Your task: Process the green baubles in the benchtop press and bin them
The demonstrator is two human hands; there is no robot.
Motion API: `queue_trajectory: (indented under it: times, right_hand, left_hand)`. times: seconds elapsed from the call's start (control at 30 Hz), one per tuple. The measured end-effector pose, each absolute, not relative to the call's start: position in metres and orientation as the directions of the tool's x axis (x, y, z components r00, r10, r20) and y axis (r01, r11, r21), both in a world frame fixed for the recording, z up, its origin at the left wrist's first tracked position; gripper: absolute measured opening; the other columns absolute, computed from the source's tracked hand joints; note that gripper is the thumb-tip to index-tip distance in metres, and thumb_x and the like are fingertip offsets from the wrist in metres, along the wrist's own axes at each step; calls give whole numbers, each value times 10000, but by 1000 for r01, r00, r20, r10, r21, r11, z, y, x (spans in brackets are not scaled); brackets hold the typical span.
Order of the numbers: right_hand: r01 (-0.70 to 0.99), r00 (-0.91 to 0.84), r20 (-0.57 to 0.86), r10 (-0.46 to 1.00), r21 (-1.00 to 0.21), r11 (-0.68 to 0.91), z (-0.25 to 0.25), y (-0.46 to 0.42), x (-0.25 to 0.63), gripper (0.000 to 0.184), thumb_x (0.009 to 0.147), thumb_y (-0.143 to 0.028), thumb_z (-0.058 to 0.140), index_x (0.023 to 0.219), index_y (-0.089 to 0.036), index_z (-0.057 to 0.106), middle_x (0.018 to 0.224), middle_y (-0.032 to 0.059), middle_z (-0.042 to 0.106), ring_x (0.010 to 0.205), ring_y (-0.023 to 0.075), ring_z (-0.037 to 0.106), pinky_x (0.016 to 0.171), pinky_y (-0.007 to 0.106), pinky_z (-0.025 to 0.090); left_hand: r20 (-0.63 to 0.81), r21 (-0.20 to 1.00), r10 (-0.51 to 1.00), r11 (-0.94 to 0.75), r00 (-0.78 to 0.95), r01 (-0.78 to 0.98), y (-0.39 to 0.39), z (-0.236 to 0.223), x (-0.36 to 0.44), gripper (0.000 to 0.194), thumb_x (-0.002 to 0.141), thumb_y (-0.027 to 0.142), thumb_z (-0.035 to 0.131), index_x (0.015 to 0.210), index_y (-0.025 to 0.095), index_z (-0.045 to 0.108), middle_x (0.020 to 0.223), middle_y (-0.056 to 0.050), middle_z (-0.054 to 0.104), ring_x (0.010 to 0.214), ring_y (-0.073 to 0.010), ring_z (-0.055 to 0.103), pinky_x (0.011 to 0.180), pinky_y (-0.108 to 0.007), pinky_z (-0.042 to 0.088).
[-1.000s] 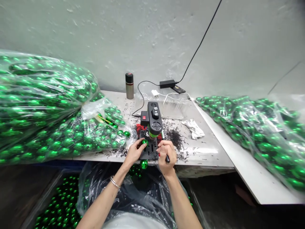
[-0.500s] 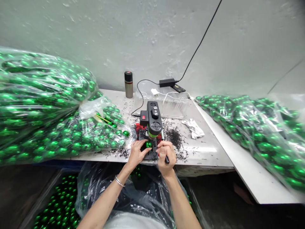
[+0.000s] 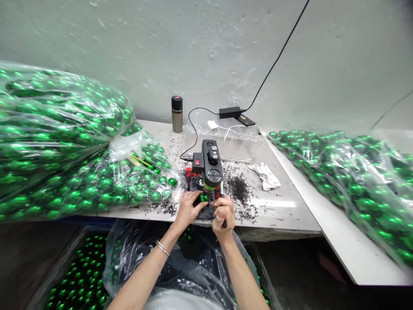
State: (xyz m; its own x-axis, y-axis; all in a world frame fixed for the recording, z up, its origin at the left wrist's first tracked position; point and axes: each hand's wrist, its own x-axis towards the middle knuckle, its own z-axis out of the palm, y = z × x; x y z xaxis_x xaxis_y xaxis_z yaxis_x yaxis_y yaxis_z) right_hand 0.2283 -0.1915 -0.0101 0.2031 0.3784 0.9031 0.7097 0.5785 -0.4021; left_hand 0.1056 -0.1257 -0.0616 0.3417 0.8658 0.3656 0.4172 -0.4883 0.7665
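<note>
A shiny green ball [image 3: 204, 197] sits under the head of a small black bench machine [image 3: 212, 165], which has a red switch and round vents on top. My left hand [image 3: 189, 208] pinches the ball between thumb and fingers from the left side. On the right, my right hand [image 3: 223, 214] is wrapped round the machine's black lever handle [image 3: 224, 224], whose lower end sticks out below the fist. Red bits [image 3: 192, 173] lie about the machine's base. Small black strips [image 3: 238, 189] are heaped to its right and scattered around.
Clear bags of green balls lie left [image 3: 64, 129] and right [image 3: 348, 185]. Behind the machine are a plastic tray [image 3: 240, 148], a power adapter [image 3: 230, 112], cables and a flask [image 3: 177, 115]. A white glove [image 3: 265, 175] lies right. Below the table edge, a bin holds green balls [image 3: 77, 275].
My right hand and the lever handle have turned slightly, the handle now pointing more steeply down. The left hand stays on the ball. The whole view has shifted a little.
</note>
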Motion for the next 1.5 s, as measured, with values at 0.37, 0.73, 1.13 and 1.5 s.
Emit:
queue_trajectory:
  times: [0.37, 0.73, 1.13, 1.5]
  right_hand:
    - [733, 101, 912, 397, -338, 590, -24, -190, 233, 243, 982, -169, 354, 772, -215, 469, 805, 7, 558, 773, 159, 681, 792, 378, 523]
    - [646, 259, 823, 506, -537, 542, 54, -195, 233, 264, 938, -105, 468, 699, -203, 521, 742, 1, 581, 666, 118, 568, 608, 265, 452]
    - [645, 294, 838, 459, -529, 551, 32, -196, 223, 287, 944, -87, 447, 698, -198, 545, 751, 11, 572, 717, 131, 580, 640, 277, 457]
    - [678, 265, 851, 454, -499, 540, 33, -197, 224, 274, 941, -82, 440, 719, -201, 550, 747, 11, 575, 702, 132, 581, 623, 281, 457]
  left_hand:
    - [349, 763, 868, -482, 352, 432, -127, -58, 107, 292, 860, 298, 708, 1128, 183, 698, 1109, -109, 733, 1047, -286, 634, 951, -466, 457]
    - [436, 745, 839, -540, 326, 391, -146, -68, 88, 364, 880, 350, 666, 1215, 210, 644, 1129, -116, 701, 1084, -280, 629, 978, -478, 487]
    - [348, 243, 884, -406, 312, 881, -71, -15, 40, 144, 882, 169, 581, 984, 134, 678, 1028, -189, 710, 1031, -352, 605, 882, -481, 463]
    - [-105, 983, 949, 143, 296, -112, -87, -16, 44, 412, 860, 410, 654, 1191, 169, 615, 986, -73, 724, 838, -210, 728, 753, -319, 559]
